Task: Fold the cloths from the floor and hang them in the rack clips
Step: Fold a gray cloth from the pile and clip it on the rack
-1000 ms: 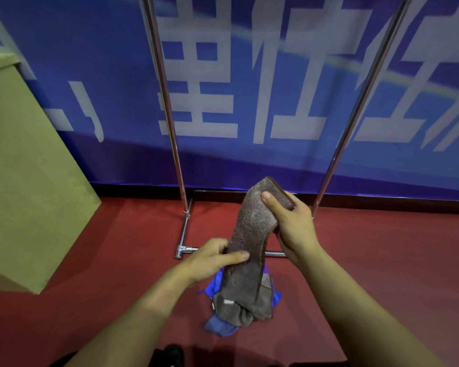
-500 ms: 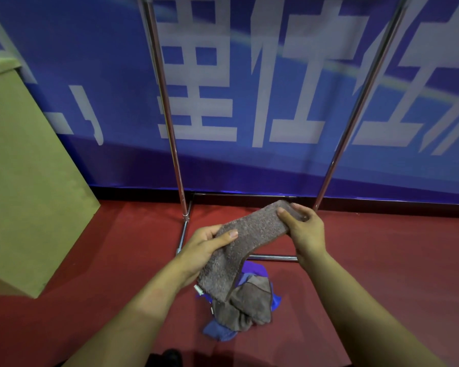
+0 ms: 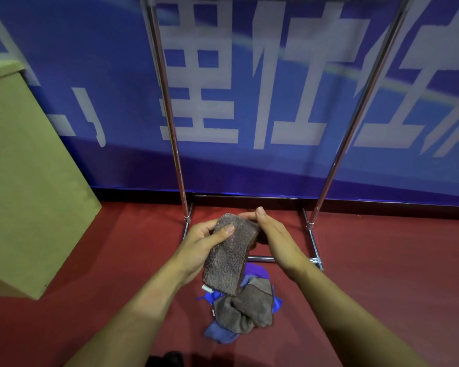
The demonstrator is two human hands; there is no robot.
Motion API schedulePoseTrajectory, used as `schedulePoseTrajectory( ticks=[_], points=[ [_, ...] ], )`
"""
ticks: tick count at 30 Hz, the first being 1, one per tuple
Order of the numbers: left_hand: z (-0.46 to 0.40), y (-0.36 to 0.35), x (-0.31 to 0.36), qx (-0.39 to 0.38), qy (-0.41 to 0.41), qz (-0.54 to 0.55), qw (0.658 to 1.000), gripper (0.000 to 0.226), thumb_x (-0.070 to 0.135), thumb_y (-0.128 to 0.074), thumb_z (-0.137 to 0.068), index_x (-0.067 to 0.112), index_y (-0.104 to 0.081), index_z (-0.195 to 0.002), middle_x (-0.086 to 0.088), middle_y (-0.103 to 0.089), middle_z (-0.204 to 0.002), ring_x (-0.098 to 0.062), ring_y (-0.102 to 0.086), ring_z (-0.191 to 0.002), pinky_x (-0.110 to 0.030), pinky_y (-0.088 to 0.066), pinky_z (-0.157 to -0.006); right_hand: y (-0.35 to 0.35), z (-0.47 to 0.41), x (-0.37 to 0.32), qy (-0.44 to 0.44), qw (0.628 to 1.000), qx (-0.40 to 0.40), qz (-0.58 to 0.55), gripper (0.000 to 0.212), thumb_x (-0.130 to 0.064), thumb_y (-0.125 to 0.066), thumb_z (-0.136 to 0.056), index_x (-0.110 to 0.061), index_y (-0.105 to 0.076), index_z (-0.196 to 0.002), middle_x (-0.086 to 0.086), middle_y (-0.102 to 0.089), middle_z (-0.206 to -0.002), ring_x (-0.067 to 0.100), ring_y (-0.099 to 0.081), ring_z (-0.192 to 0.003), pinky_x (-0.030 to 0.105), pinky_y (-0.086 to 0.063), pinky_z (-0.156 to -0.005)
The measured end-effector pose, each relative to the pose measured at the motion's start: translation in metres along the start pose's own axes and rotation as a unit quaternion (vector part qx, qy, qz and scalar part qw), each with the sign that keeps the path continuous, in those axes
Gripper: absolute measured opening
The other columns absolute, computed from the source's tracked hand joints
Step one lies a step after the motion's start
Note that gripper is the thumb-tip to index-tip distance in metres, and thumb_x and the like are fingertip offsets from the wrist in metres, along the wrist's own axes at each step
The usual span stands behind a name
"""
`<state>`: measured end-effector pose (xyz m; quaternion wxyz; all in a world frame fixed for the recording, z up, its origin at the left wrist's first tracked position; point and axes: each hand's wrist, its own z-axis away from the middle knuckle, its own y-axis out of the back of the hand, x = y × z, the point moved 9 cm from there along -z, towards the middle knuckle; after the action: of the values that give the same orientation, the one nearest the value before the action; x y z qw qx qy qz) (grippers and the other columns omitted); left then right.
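Observation:
A folded grey-brown fleece cloth [image 3: 229, 256] is held in front of me, above the floor. My left hand [image 3: 200, 243] grips its left side with the thumb laid across the top. My right hand [image 3: 272, 238] holds the cloth's far right end, fingers curled behind it. Below the hands, a small pile of cloths [image 3: 243, 311] in grey and blue lies on the red floor. The chrome rack [image 3: 179, 165] stands just behind, with two uprights and a floor frame. Its top bar and clips are almost out of view at the upper edge.
A large tan cardboard box [image 3: 29, 181] stands on the left. A blue banner with white characters [image 3: 249, 88] covers the wall behind the rack. The rack's right upright [image 3: 355, 120] leans across the right side. Red floor [image 3: 382, 274] spreads to the right.
The cloth hung long from my right hand a second ago. My hands have since come together and the cloth is now folded into a shorter, thicker strip between them.

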<state>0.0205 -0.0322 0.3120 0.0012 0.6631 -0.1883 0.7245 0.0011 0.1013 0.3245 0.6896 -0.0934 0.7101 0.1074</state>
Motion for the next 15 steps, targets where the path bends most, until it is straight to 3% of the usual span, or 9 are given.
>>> schedulePoseTrajectory(
  ticks=[4,7,10,13,15],
  points=[
    [0.0,0.009,0.008,0.065,-0.029,-0.014,0.997,0.025,0.013,-0.064,-0.092,0.002,-0.07,-0.114,-0.018,-0.074,-0.11,-0.025,-0.069,-0.1,-0.035,-0.054,-0.091,-0.007,0.004,0.004,-0.024,0.998,-0.043,-0.028,0.059,-0.059,-0.039,-0.099,-0.014,-0.068,-0.125,0.007,-0.072,-0.122,0.022,-0.064,-0.12,0.039,-0.047,-0.106],
    [0.001,0.014,0.014,0.108,-0.059,-0.042,0.992,0.023,0.012,-0.068,-0.089,0.004,-0.071,-0.11,-0.013,-0.076,-0.106,-0.018,-0.071,-0.096,-0.028,-0.056,-0.084,-0.016,0.006,0.007,-0.042,0.995,-0.061,-0.066,0.057,-0.057,-0.052,-0.092,-0.016,-0.063,-0.13,0.004,-0.069,-0.128,0.022,-0.062,-0.124,0.041,-0.047,-0.108],
    [0.002,0.021,0.016,0.153,-0.067,-0.059,0.984,0.016,0.012,-0.071,-0.088,0.006,-0.074,-0.103,-0.012,-0.077,-0.099,-0.019,-0.071,-0.091,-0.034,-0.057,-0.083,-0.026,0.006,0.006,-0.028,0.994,-0.075,-0.07,0.042,-0.027,-0.068,-0.091,-0.016,-0.06,-0.131,0.005,-0.069,-0.128,0.024,-0.062,-0.123,0.04,-0.049,-0.106],
    [0.002,0.027,0.018,0.182,-0.078,-0.089,0.976,0.012,0.013,-0.073,-0.087,0.008,-0.075,-0.098,-0.01,-0.078,-0.094,-0.016,-0.071,-0.086,-0.033,-0.056,-0.079,-0.032,0.002,0.015,-0.023,0.995,-0.07,-0.063,0.052,0.001,-0.074,-0.085,-0.013,-0.056,-0.131,0.009,-0.069,-0.127,0.024,-0.065,-0.12,0.038,-0.051,-0.103],
    [0.002,0.03,0.019,0.196,-0.084,-0.099,0.972,0.011,0.014,-0.075,-0.087,0.009,-0.075,-0.097,-0.01,-0.078,-0.092,-0.013,-0.07,-0.082,-0.03,-0.056,-0.076,-0.032,0.0,0.02,-0.025,0.997,-0.057,-0.05,0.053,0.006,-0.072,-0.085,-0.011,-0.054,-0.133,0.012,-0.069,-0.126,0.027,-0.066,-0.118,0.039,-0.053,-0.101]
  ],
)
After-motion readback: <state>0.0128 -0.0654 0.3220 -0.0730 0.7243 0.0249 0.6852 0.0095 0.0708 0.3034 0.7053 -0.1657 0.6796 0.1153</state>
